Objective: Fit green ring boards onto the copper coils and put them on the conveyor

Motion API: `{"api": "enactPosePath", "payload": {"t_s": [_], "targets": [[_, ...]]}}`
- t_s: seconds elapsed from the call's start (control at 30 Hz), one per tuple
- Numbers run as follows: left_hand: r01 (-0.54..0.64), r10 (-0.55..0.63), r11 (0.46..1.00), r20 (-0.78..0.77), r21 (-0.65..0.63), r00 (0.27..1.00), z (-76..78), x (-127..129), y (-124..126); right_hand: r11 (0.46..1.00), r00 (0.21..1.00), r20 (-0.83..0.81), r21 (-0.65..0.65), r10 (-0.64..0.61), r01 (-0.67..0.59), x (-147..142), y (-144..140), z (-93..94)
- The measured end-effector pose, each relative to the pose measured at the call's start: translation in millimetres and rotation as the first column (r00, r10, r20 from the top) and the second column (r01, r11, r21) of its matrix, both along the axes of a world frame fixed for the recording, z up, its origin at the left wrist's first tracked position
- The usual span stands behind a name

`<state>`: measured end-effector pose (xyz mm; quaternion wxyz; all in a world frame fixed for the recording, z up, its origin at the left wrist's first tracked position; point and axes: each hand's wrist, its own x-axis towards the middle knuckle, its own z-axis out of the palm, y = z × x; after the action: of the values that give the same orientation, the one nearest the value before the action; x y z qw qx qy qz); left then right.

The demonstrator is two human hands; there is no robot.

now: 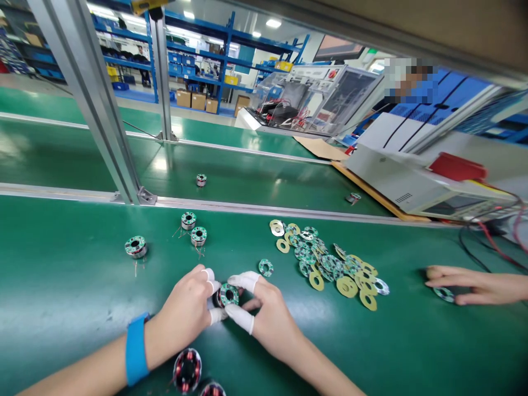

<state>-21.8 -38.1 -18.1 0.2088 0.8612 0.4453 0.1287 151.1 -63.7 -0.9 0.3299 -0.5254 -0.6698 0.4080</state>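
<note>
My left hand, in white finger cots and a blue wristband, grips a motor stator from its left side. My right hand, also in white finger cots, pinches a ring-shaped green circuit board at the stator's face. Whether the board is fully seated cannot be seen. Behind my right hand lies a loose ring board. Two stators with copper windings, one whole and one cut off by the frame edge, are on the table below my hands.
A pile of ring boards and yellow rings spreads to the right. Stators with boards stand at the back left. Another person's hand touches a ring board at far right. A metal post rises from the rail; a conveyor runs behind.
</note>
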Motion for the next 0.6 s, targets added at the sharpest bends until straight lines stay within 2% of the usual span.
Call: {"api": "enactPosePath", "payload": {"t_s": [0.27, 0.47, 0.6], "targets": [[0.005, -0.005, 1.000, -0.021, -0.017, 1.000, 2.3, 3.9, -0.6, 0.998, 0.999, 0.048, -0.058, -0.013, 0.016, 1.7, 1.7, 4.3], [0.002, -0.002, 1.000, -0.048, -0.014, 0.999, 2.1, 5.5, -0.6, 1.000, 1.000, 0.017, -0.016, -0.004, 0.004, 4.6, 2.0, -3.3], [0.009, -0.011, 1.000, -0.051, -0.030, 0.999, 3.8, 5.8, -0.6, 0.998, 0.999, 0.047, 0.063, 0.004, -0.007, 5.6, 0.6, -7.8]]}}
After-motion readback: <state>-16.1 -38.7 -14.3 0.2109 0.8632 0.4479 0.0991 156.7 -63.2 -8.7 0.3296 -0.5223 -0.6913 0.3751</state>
